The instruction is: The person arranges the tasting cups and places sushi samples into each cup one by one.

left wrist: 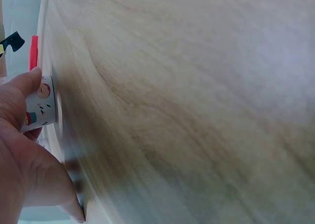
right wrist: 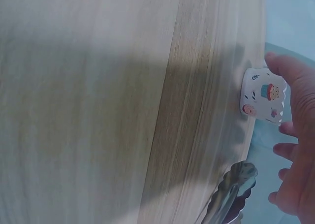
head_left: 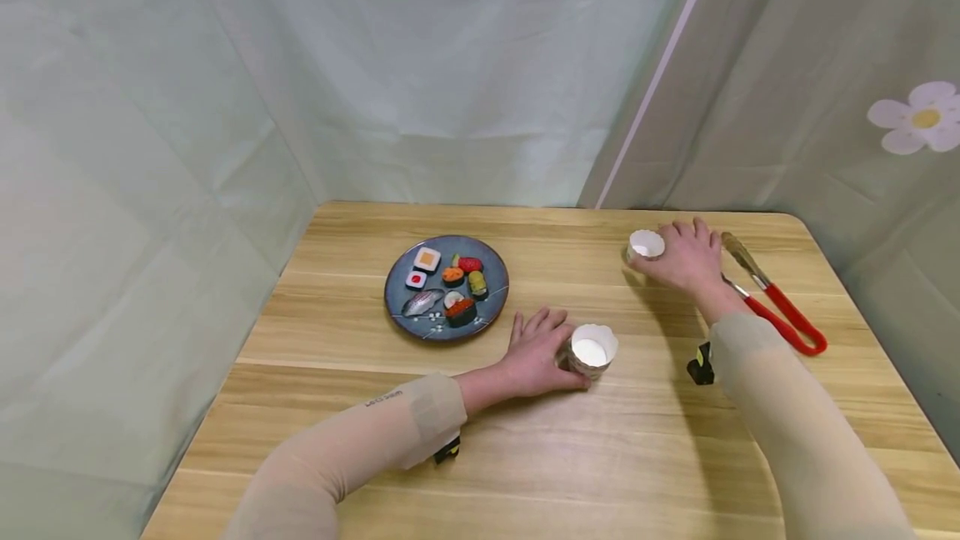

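near cup (head_left: 592,351) is on the surface (head_left: 315,340), left hand (head_left: 534,357) wrapped round its side. far cup (head_left: 646,245) sits further back, right hand (head_left: 686,257) curved round it, can't tell how firmly. both grips are about cup-wide. looks like thin paper, so i'd squeeze gently, keep them level, mind the tongs (head_left: 787,307) beside the right hand.

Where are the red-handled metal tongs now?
In the head view, the red-handled metal tongs lie on the right of the light wooden table, just right of the person's right hand.
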Demonstrator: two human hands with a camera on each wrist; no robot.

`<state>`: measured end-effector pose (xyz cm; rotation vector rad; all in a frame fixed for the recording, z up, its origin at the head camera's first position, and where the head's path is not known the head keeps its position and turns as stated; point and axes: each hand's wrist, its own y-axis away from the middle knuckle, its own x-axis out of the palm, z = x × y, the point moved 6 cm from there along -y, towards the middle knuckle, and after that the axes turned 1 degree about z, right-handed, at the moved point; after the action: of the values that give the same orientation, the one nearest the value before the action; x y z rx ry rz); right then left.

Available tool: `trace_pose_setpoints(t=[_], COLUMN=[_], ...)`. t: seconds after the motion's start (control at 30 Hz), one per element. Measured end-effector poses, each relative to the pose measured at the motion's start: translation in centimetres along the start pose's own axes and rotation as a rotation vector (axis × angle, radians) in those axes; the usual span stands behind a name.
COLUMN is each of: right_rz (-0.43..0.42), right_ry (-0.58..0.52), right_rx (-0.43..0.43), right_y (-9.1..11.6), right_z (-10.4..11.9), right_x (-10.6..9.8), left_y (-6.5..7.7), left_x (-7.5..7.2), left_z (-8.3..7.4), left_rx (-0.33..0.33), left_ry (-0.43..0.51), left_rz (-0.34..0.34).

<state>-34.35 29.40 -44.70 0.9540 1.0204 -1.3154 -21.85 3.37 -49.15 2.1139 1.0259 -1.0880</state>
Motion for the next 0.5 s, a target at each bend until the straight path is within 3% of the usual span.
trace_pose_setpoints(t=[0.5], right_rz=[-0.057], right_ry=[0.013], right_rx=[-0.077], right_y=[1.3], right_z=[0.2], right_x=[-1.9], left_y=[-0.1], left_x=[0.0], left_z=[-0.1], left_rx=[-0.005], left_ry=[-0.002], left_rz=[0.005])
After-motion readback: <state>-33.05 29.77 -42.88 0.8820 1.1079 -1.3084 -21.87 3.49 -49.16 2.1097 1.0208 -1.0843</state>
